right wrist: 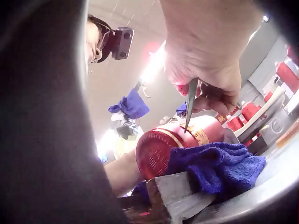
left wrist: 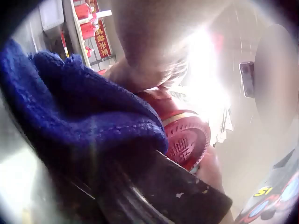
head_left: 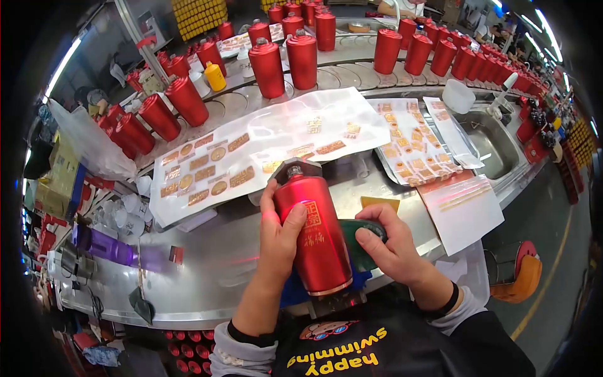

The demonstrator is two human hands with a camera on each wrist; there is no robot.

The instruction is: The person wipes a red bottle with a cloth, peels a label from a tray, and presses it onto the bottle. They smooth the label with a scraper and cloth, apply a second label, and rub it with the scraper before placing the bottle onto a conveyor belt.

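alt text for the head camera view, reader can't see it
A person's left hand grips a red bottle lying over a blue cloth at the edge of a steel bench, while the right hand holds a green tool against its side. Behind lie sheets of gold labels and rows of red bottles.

We wear a black top (head_left: 389, 352) with yellow lettering (head_left: 333, 362), "happy swimming", and a small cartoon badge (head_left: 326, 330) by it. Our grey sleeves (head_left: 233, 355) end in black cuffs (head_left: 447, 301) at the wrists. Our left hand (head_left: 279, 235) and right hand (head_left: 386, 245) are bare. A small camera (right wrist: 122, 43) sits on our head.
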